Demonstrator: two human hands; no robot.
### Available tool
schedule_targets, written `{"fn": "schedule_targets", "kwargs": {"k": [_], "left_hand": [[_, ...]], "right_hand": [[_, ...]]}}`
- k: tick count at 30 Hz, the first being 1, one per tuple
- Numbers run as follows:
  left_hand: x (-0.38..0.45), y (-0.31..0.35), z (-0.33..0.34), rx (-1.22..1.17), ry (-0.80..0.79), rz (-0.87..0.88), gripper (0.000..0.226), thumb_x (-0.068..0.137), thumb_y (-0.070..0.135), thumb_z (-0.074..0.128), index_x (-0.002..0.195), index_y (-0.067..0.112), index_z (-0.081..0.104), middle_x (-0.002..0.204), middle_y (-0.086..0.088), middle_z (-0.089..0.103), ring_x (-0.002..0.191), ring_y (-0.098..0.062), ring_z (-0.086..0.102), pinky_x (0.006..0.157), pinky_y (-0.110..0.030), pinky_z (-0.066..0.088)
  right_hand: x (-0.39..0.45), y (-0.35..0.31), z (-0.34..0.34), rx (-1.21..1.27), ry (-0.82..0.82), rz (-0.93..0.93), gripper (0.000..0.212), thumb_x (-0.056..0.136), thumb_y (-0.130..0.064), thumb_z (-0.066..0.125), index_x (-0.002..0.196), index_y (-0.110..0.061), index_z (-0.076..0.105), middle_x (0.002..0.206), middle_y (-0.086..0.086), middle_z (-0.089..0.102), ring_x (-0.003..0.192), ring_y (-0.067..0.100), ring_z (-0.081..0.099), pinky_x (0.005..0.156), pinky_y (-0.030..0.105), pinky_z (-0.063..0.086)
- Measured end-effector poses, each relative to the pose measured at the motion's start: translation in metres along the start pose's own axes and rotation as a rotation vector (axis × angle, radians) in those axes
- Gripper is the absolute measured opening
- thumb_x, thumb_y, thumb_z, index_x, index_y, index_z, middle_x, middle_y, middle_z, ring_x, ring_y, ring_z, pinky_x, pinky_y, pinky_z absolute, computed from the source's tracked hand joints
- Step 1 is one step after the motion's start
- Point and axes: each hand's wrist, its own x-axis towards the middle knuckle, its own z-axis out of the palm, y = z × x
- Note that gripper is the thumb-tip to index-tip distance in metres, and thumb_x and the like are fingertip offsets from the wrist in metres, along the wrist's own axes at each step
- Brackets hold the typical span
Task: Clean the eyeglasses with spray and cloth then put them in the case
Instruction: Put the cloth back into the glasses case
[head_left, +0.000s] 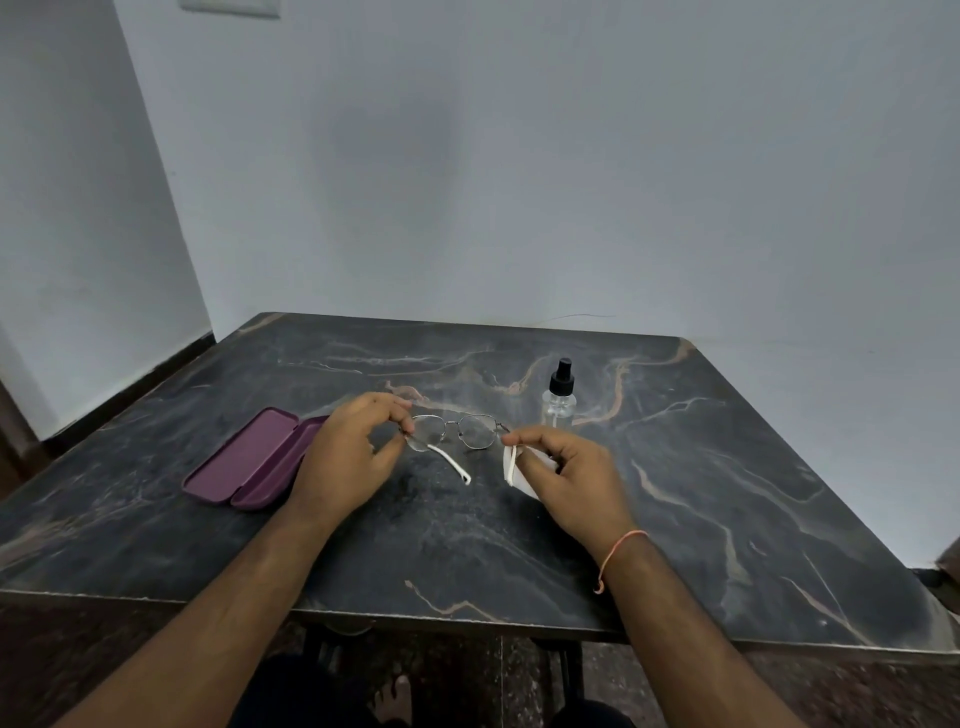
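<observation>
The eyeglasses (456, 430) are held just above the dark marble table (727, 467), in the middle of it, with both temple arms unfolded toward the person. The left hand (349, 457) pinches the frame's left corner at the hinge between thumb and curled fingers. The right hand (563, 470) pinches the right corner the same way, and its fingers also seem to trap the white cloth (519, 480), which bunches beneath the palm, just right of the glasses.

The frame is thin wire and each hand holds it only at a corner, so the likely trouble, as I judge it, is twisting: if the hands pull or turn unevenly, the bridge could bend. A fingertip sliding onto a lens would smear it. The cloth, sharing a grip with the frame, could slip out when that hand shifts. Whether the lenses are already wiped, I cannot tell.

The spray bottle (559, 399) stands upright just behind the right end of the glasses, near enough that a careless lift of the right hand could tip it. It is clear with a black pump top; any liquid inside is too hard to make out.

The purple case (244, 457) lies open to the left of the glasses, partly behind the left hand. Both halves that show hold nothing.
</observation>
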Motion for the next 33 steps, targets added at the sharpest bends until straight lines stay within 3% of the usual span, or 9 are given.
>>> {"fn": "schedule_targets", "kwargs": {"k": [6,9,11,14,17,21,26,30,33], "left_hand": [[-0.003,-0.003,-0.004,0.052,-0.071,-0.101,0.029,0.089,0.008,0.084,0.084,0.035,0.074,0.120,0.021,0.073,0.118,-0.011,0.067,0.088,-0.042,0.060],[-0.003,-0.001,-0.005,0.055,-0.068,-0.095,0.032,0.089,0.005,0.084,0.084,0.035,0.074,0.119,0.021,0.074,0.119,-0.014,0.067,0.091,-0.046,0.061],[-0.003,0.001,-0.005,0.065,-0.064,-0.088,0.034,0.088,0.002,0.084,0.084,0.034,0.073,0.117,0.021,0.075,0.119,-0.014,0.067,0.093,-0.045,0.060],[-0.003,0.002,-0.005,0.090,-0.058,-0.073,0.036,0.086,0.002,0.085,0.082,0.035,0.073,0.113,0.022,0.076,0.118,-0.015,0.069,0.099,-0.041,0.057],[-0.003,0.002,-0.005,0.106,-0.063,-0.070,0.038,0.085,0.001,0.084,0.080,0.036,0.072,0.111,0.024,0.076,0.117,-0.015,0.070,0.102,-0.035,0.051],[-0.003,0.004,-0.006,0.114,-0.076,-0.089,0.040,0.085,0.001,0.082,0.078,0.038,0.070,0.113,0.028,0.072,0.118,-0.013,0.067,0.097,-0.030,0.046],[-0.003,0.005,-0.005,0.096,-0.074,-0.089,0.049,0.084,-0.011,0.067,0.086,0.038,0.072,0.121,0.028,0.071,0.120,-0.011,0.064,0.081,-0.027,0.051],[-0.004,0.004,-0.005,0.070,0.019,-0.049,0.059,0.078,-0.018,0.056,0.097,0.036,0.070,0.125,0.021,0.073,0.118,-0.010,0.065,0.086,-0.032,0.056],[-0.005,0.004,-0.002,0.026,0.066,-0.054,0.057,0.083,-0.014,0.056,0.101,0.038,0.066,0.120,0.022,0.072,0.093,-0.007,0.063,0.063,-0.038,0.054]], "right_hand": [[-0.002,0.002,-0.002,-0.043,-0.058,-0.025,0.025,0.098,-0.015,0.076,0.099,-0.038,0.086,0.070,-0.013,0.073,0.055,0.002,0.053,0.056,0.014,0.041],[-0.002,0.004,-0.002,-0.043,-0.066,-0.006,0.028,0.098,-0.014,0.075,0.097,-0.039,0.086,0.082,-0.001,0.080,0.061,0.013,0.060,0.060,0.017,0.046],[-0.002,0.005,-0.003,-0.014,-0.065,0.010,0.029,0.098,-0.012,0.075,0.097,-0.038,0.087,0.091,-0.004,0.083,0.075,0.017,0.071,0.070,0.021,0.054],[-0.002,0.003,-0.004,0.011,-0.065,0.021,0.032,0.097,-0.008,0.074,0.094,-0.036,0.089,0.099,-0.018,0.084,0.097,0.002,0.077,0.085,0.014,0.057],[-0.003,0.003,-0.004,0.006,-0.046,0.027,0.035,0.096,-0.006,0.074,0.091,-0.037,0.089,0.097,-0.024,0.083,0.088,-0.005,0.075,0.077,0.006,0.051],[0.000,0.007,-0.004,0.014,0.041,0.029,0.034,0.095,-0.011,0.076,0.088,-0.043,0.086,0.079,-0.014,0.081,0.061,0.003,0.065,0.061,0.008,0.048],[0.003,0.004,-0.004,0.152,0.107,0.078,0.029,0.099,-0.021,0.076,0.099,-0.049,0.084,0.086,-0.017,0.082,0.079,0.001,0.073,0.071,0.013,0.051],[0.003,-0.002,-0.005,0.433,0.093,0.164,0.031,0.105,-0.013,0.070,0.104,-0.040,0.085,0.090,-0.007,0.084,0.068,0.004,0.067,0.052,0.024,0.050],[0.004,-0.004,-0.007,0.650,0.046,0.216,0.036,0.103,0.001,0.064,0.111,-0.026,0.086,0.104,-0.002,0.083,0.069,0.010,0.070,0.049,0.027,0.052]]}}
